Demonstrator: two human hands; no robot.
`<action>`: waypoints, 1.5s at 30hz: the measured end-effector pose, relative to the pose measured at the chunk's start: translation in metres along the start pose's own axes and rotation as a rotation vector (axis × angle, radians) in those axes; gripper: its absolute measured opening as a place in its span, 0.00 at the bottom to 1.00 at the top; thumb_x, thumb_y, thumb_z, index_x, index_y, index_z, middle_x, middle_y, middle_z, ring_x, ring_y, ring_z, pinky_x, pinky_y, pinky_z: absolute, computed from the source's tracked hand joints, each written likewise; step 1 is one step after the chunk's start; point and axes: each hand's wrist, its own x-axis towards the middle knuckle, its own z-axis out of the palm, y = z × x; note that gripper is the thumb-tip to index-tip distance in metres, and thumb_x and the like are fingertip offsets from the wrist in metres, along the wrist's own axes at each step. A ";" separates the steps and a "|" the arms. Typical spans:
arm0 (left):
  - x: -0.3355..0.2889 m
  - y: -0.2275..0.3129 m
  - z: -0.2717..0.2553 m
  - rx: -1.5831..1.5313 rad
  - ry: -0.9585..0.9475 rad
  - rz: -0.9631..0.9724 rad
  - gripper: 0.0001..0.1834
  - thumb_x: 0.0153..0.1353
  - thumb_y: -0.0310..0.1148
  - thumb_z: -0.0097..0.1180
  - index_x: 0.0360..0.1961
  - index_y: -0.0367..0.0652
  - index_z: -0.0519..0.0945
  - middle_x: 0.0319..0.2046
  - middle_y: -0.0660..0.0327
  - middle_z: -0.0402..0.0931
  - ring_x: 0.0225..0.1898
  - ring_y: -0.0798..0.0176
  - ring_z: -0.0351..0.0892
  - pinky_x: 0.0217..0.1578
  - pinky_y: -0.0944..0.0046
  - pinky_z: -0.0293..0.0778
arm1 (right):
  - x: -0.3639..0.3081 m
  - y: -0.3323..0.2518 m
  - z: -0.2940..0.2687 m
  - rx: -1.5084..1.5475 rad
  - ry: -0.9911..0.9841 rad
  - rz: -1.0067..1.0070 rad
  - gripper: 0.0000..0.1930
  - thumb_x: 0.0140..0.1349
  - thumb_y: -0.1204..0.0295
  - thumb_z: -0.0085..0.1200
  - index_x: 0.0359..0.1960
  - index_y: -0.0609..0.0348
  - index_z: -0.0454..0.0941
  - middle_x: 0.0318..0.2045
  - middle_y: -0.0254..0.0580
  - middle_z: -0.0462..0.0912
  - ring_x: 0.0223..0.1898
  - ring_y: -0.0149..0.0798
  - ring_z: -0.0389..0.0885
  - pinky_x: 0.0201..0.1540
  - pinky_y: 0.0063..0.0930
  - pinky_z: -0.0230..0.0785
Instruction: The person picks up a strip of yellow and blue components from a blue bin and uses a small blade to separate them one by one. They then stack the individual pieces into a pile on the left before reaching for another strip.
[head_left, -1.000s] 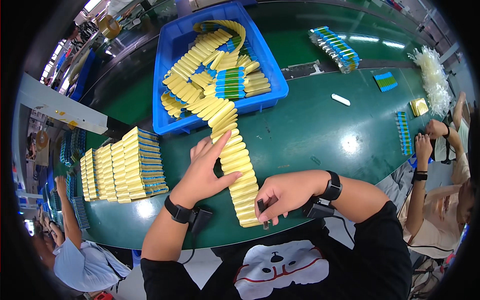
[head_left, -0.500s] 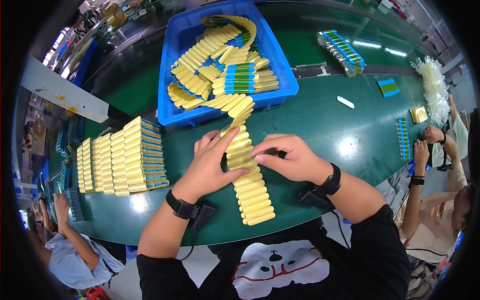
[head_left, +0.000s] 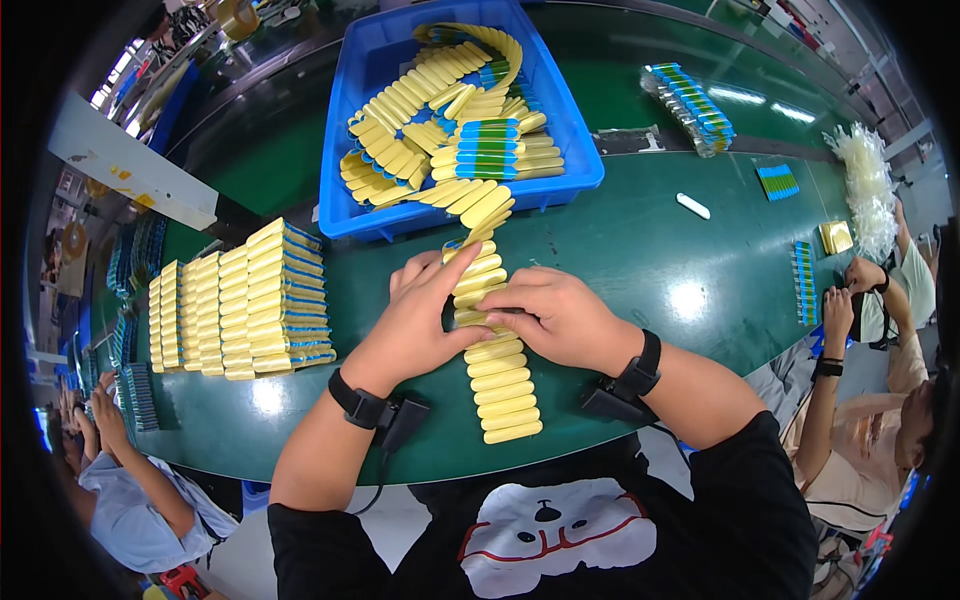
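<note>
A strip of yellow, round-ended sticks (head_left: 503, 383) joined side by side lies on the green table, its near end toward me. Its far end runs up into a blue bin (head_left: 590, 182) holding more such strips, yellow with blue and green bands. My left hand (head_left: 418, 318) rests at the strip's left side, index finger stretched along it and thumb lying across it, spread apart. From the right, my right hand (head_left: 560, 315) is closed in a pinch over the strip's middle, close to the left thumb. The small dark tool in its fingers is now hidden by them.
Stacked yellow strips (head_left: 245, 305) stand at left. Toward the right lie a white stick (head_left: 693, 206), a clear-wrapped bundle (head_left: 690, 105), smaller blue-green packs (head_left: 777, 182), a yellow stack (head_left: 836, 237) and clear plastic sleeves (head_left: 862, 190). Co-workers' hands (head_left: 838, 310) are at the right edge, others at far left.
My right hand has moved left onto the strip, hiding the dark tool seen in its fingers before. My left hand stays nearly in place. The view has shifted slightly.
</note>
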 end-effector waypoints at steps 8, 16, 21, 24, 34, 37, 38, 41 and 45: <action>-0.001 0.003 -0.002 0.010 -0.025 -0.061 0.53 0.47 0.39 0.77 0.74 0.50 0.63 0.65 0.48 0.67 0.68 0.43 0.59 0.68 0.49 0.54 | -0.007 0.000 -0.019 -0.013 0.021 0.092 0.07 0.63 0.74 0.60 0.41 0.57 0.84 0.31 0.42 0.80 0.34 0.47 0.79 0.39 0.39 0.73; -0.007 0.005 -0.013 -0.095 0.007 0.143 0.49 0.47 0.43 0.75 0.71 0.43 0.67 0.70 0.51 0.64 0.71 0.43 0.55 0.71 0.48 0.47 | -0.013 0.005 -0.027 0.314 0.135 0.126 0.05 0.66 0.71 0.60 0.41 0.55 0.84 0.45 0.44 0.79 0.44 0.40 0.81 0.47 0.30 0.73; -0.027 0.032 -0.006 -0.242 -0.151 0.275 0.54 0.50 0.48 0.73 0.75 0.41 0.60 0.72 0.49 0.60 0.73 0.41 0.51 0.71 0.47 0.41 | -0.019 -0.001 -0.027 0.591 -0.203 0.119 0.07 0.67 0.70 0.61 0.42 0.59 0.83 0.46 0.41 0.83 0.46 0.36 0.81 0.49 0.30 0.72; -0.032 0.034 -0.003 -0.340 -0.175 0.276 0.54 0.50 0.49 0.73 0.74 0.40 0.60 0.73 0.47 0.59 0.73 0.40 0.51 0.71 0.47 0.41 | -0.022 -0.006 -0.027 0.710 -0.320 0.181 0.07 0.68 0.69 0.61 0.41 0.60 0.84 0.36 0.36 0.85 0.37 0.28 0.80 0.43 0.25 0.72; -0.027 0.005 -0.004 -0.462 0.245 0.026 0.46 0.56 0.33 0.67 0.73 0.33 0.59 0.64 0.46 0.67 0.65 0.49 0.66 0.68 0.54 0.59 | -0.025 -0.023 -0.038 0.841 -0.953 0.320 0.09 0.69 0.71 0.60 0.43 0.64 0.85 0.34 0.33 0.87 0.33 0.23 0.78 0.38 0.22 0.71; -0.020 0.005 -0.007 -0.224 0.172 0.064 0.49 0.53 0.34 0.71 0.73 0.35 0.59 0.64 0.47 0.69 0.65 0.46 0.65 0.67 0.52 0.58 | -0.028 -0.022 -0.031 0.931 -1.043 0.288 0.09 0.70 0.70 0.59 0.43 0.65 0.84 0.33 0.33 0.86 0.32 0.23 0.79 0.37 0.22 0.71; -0.018 0.005 -0.007 -0.095 0.133 0.096 0.51 0.52 0.35 0.73 0.74 0.36 0.59 0.63 0.47 0.69 0.65 0.45 0.64 0.67 0.51 0.58 | -0.028 -0.022 -0.029 0.933 -1.046 0.288 0.09 0.70 0.70 0.59 0.43 0.65 0.84 0.33 0.33 0.86 0.32 0.23 0.79 0.37 0.22 0.71; -0.015 0.007 -0.005 -0.053 0.035 0.013 0.53 0.49 0.38 0.75 0.74 0.39 0.59 0.63 0.48 0.69 0.65 0.44 0.63 0.68 0.50 0.55 | -0.028 -0.020 -0.025 0.914 -1.068 0.354 0.10 0.70 0.70 0.58 0.42 0.65 0.83 0.33 0.35 0.86 0.32 0.24 0.81 0.37 0.22 0.73; -0.013 0.009 -0.007 0.039 -0.055 -0.080 0.54 0.47 0.39 0.76 0.75 0.45 0.61 0.63 0.46 0.68 0.66 0.43 0.60 0.68 0.51 0.56 | -0.031 -0.017 -0.020 0.859 -1.024 0.420 0.11 0.70 0.65 0.57 0.38 0.62 0.83 0.32 0.34 0.87 0.28 0.26 0.82 0.32 0.23 0.72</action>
